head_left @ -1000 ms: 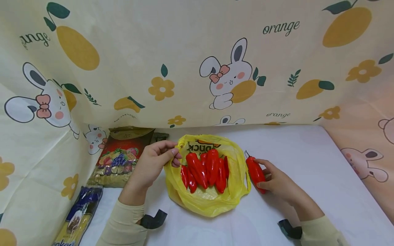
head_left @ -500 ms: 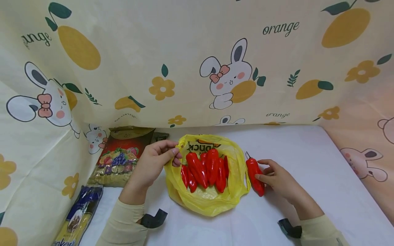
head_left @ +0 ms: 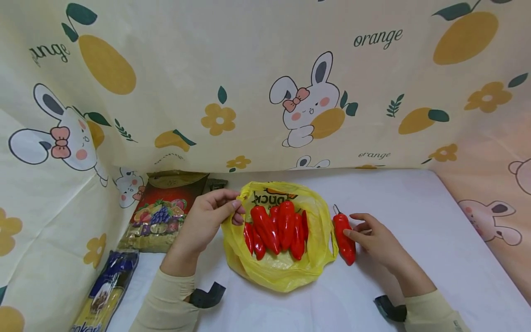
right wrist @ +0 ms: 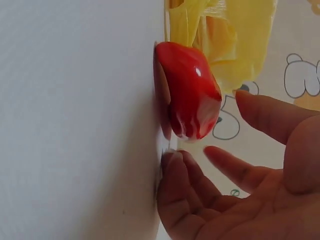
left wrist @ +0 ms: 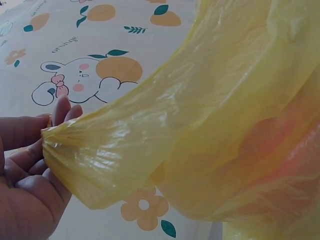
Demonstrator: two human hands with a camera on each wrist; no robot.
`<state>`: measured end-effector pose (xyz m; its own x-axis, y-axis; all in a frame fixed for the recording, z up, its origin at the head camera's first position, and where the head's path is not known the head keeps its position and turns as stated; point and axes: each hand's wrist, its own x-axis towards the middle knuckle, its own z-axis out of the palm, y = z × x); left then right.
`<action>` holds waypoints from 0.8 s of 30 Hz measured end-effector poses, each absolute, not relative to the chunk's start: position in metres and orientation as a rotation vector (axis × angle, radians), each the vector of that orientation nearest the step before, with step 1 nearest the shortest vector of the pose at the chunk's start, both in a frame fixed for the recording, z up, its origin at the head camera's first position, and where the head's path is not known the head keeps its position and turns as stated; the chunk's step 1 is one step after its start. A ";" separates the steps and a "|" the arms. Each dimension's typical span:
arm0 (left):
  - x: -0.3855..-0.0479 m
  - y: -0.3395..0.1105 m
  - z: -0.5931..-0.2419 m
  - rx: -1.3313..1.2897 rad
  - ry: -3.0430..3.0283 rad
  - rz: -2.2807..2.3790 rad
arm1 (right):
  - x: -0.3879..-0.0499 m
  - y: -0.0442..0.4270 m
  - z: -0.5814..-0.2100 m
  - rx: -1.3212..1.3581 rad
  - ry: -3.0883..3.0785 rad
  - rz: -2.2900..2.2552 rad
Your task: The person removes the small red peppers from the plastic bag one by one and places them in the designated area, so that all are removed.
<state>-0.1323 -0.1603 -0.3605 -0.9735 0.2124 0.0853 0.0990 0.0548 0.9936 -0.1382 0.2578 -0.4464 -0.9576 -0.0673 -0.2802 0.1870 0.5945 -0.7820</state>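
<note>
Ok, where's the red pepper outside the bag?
In the head view, the pepper lies on the table just right of the yellow bag, between it and the right hand.

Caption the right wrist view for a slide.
Right hand beside a red pepper lying on a white surface, with a yellow bag beyond it.

Left wrist view: the right edge crops the translucent yellow plastic bag (left wrist: 200, 125), which blurs the glossy red shapes (left wrist: 285, 155) inside, probably peppers. Head view: the lower edge crops the long blue-and-yellow packet (head_left: 101, 295).
</note>
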 end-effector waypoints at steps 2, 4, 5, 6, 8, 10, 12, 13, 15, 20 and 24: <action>-0.132 -0.160 -0.360 0.330 2.220 2.077 | -0.139 0.259 -0.446 0.084 2.571 -1.306; -0.132 -0.160 -0.360 0.332 2.221 2.075 | -0.138 0.260 -0.445 0.077 2.586 -1.321; -0.132 -0.160 -0.361 0.336 2.221 2.074 | -0.138 0.260 -0.444 0.074 2.593 -1.330; -0.132 -0.160 -0.361 0.339 2.223 2.072 | -0.137 0.260 -0.443 0.071 2.597 -1.341; -0.132 -0.160 -0.361 0.344 2.223 2.071 | -0.137 0.260 -0.440 0.066 2.603 -1.360; -0.132 -0.160 -0.360 0.344 2.223 2.072 | -0.136 0.260 -0.438 0.061 2.613 -1.377; -0.133 -0.160 -0.360 0.341 2.221 2.076 | -0.135 0.259 -0.435 0.051 2.624 -1.401; -0.133 -0.160 -0.360 0.340 2.220 2.077 | -0.135 0.259 -0.434 0.043 2.630 -1.416; -0.133 -0.160 -0.360 0.339 2.219 2.077 | -0.134 0.257 -0.431 0.014 2.647 -1.451; -0.134 -0.160 -0.361 0.341 2.220 2.079 | -0.131 0.253 -0.424 -0.134 2.673 -1.572; -0.135 -0.160 -0.361 0.336 2.218 2.081 | -0.126 0.247 -0.418 -0.301 2.618 -1.711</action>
<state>-0.1348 -0.1604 -0.3613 -0.9726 0.2142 0.0899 0.1035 0.0527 0.9932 -0.1259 0.2471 -0.4182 -0.9817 -0.1590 0.1048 -0.1598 0.3887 -0.9074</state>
